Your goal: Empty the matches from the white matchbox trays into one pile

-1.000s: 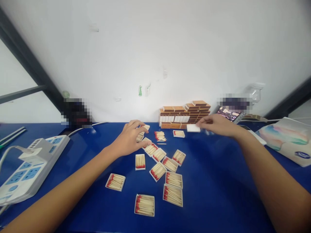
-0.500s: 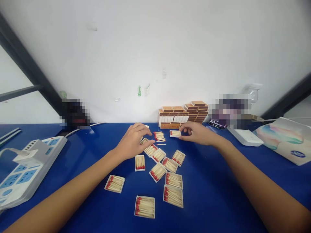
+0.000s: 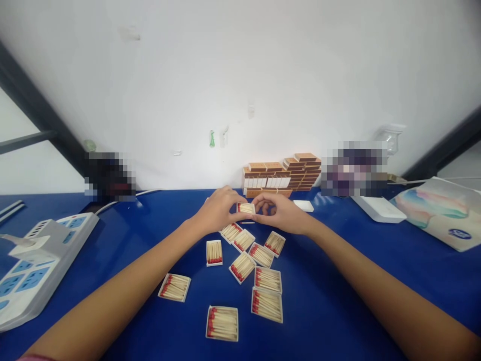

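Between both hands is a small white matchbox tray [image 3: 246, 208] filled with red-tipped matches. My left hand [image 3: 219, 210] pinches its left side, and my right hand [image 3: 276, 211] grips its right side. Under the held tray, a loose match [image 3: 247, 222] shows; the pile around it is mostly hidden. Nearer to me lie several more filled trays, among them one upright tray [image 3: 214, 252], one at the left [image 3: 175, 287], one in front [image 3: 222, 323] and two touching at the right, the upper tray [image 3: 268, 279] and the lower tray [image 3: 267, 304].
Brown matchboxes [image 3: 283, 175] are stacked against the wall. A white tray [image 3: 303, 205] lies right of my right hand. A power strip [image 3: 41, 271] occupies the left side; a white device [image 3: 379, 209] and a tissue pack [image 3: 438, 213] lie at the right of the blue table [image 3: 319, 311].
My right hand has moved left with the tray, over the loose matches. My left hand has closed on the tray's other side. The white tray at the right has come into view.
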{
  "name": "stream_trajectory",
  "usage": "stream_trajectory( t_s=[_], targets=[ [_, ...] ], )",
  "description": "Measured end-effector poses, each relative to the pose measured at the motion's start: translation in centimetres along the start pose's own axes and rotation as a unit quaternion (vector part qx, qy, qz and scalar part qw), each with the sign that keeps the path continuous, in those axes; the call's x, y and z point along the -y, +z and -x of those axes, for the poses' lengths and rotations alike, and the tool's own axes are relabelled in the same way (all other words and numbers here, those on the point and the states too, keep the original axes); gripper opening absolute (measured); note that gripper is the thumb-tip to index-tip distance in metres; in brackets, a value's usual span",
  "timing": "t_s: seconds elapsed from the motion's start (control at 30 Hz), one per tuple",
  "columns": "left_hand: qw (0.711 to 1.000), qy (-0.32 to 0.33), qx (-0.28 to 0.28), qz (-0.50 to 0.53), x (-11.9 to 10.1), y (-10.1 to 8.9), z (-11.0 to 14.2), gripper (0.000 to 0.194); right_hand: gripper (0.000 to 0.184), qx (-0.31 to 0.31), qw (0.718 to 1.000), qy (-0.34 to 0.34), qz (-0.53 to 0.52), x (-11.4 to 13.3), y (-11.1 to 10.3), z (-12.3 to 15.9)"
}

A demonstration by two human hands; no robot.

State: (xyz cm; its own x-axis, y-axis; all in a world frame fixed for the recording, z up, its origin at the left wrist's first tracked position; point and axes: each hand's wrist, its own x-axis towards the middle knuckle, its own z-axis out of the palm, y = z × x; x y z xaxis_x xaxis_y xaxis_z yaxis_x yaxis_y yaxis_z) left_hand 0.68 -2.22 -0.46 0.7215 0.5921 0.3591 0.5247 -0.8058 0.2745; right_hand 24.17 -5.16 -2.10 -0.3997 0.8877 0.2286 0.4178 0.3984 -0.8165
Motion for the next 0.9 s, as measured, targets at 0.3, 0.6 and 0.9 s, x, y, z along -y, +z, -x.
stream_trajectory(
  t_s=[0.3, 0.6, 0.9],
  targets=[
    [0.998, 0.013, -0.055, 0.025, 0.8, 0.8, 0.1, 0.037, 0.053, -0.01, 0.983, 0.138, -0.122, 0.1, 0.3, -0.4],
    [0.998, -0.007, -0.061, -0.027, 0.7, 1.8, 0.7, 0.083, 0.051, -0.103, 0.988, 0.09, -0.067, -1.4, 0.2, -1.1],
    [0.997, -0.057, -0.038, -0.034, 1.1, 1.7, 0.4, 0.089, 0.037, -0.175, 0.976, -0.016, 0.128, -2.4, 0.8, -1.2]
  ],
)
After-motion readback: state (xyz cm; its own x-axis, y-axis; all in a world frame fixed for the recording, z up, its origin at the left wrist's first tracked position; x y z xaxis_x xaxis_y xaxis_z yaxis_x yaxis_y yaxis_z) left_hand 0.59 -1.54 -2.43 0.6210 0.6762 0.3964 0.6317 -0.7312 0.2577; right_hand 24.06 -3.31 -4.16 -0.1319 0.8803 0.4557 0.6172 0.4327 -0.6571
